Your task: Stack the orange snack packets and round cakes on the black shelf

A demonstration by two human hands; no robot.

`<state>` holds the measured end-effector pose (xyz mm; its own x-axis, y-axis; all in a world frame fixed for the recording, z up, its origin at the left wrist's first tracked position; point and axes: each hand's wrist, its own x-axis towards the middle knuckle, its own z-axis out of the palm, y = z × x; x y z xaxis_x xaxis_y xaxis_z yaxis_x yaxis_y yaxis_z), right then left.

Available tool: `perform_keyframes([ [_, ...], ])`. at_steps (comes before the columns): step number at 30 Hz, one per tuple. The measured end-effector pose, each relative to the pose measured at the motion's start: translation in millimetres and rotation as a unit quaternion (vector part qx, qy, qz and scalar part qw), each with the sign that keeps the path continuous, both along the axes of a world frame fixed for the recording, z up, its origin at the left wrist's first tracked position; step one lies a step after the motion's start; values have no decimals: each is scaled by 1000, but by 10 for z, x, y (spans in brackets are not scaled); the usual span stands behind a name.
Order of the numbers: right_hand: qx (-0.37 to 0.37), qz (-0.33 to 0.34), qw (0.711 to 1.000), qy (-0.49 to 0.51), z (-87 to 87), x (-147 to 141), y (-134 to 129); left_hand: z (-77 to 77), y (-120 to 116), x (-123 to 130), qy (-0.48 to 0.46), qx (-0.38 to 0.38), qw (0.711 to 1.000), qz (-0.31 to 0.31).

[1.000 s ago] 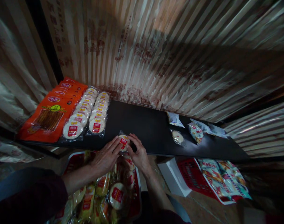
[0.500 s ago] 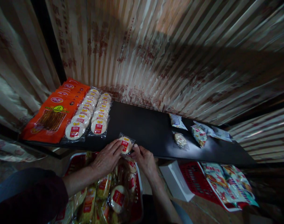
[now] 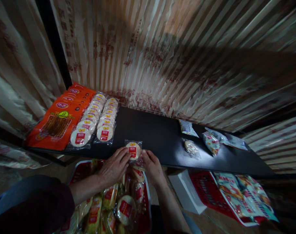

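Note:
Between my two hands is a round white rice cracker in a clear wrapper (image 3: pixel 134 150), its red label facing up, at the front edge of the black shelf (image 3: pixel 148 130). My left hand (image 3: pixel 116 165) grips its left side with the fingers close together. On its right side, my right hand (image 3: pixel 150 165) pinches the wrapper between thumb and fingers. Below my hands, a red basket (image 3: pixel 148 208) holds many wrapped crackers, among them one with a red label (image 3: pixel 125 209). Two overlapping rows of such crackers (image 3: pixel 106 122) lie on the shelf to the left.
Orange snack packets (image 3: pixel 57 120) lie overlapped at the shelf's left end. Toward the right are a loose wrapped cracker (image 3: pixel 191 148) and several small bags (image 3: pixel 211 143). A white box (image 3: pixel 187 191) and another red basket of bags (image 3: pixel 203 191) stand below. Curtains (image 3: pixel 138 58) hang behind.
The cracker between my hands now lies squarer to me, its label turned more upright. My right hand has drawn its fingers in on the wrapper's edge. The view has shifted slightly.

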<state>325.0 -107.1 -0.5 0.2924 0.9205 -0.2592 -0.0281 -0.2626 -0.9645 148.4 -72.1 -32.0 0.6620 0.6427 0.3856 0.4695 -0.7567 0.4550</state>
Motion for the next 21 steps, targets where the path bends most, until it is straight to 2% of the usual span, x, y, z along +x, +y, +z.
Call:
perform_keyframes([
  [14, 8, 19, 1000, 20, 90, -102, 23, -8, -47, -33, -52, -37, 998, -7],
  [18, 40, 11, 997, 61, 127, -148, 20, 87, -92, -33, -116, -109, 987, -11],
  [21, 85, 28, 993, 77, 163, -189, 27, 206, -118, -37, -201, -212, 956, -21],
])
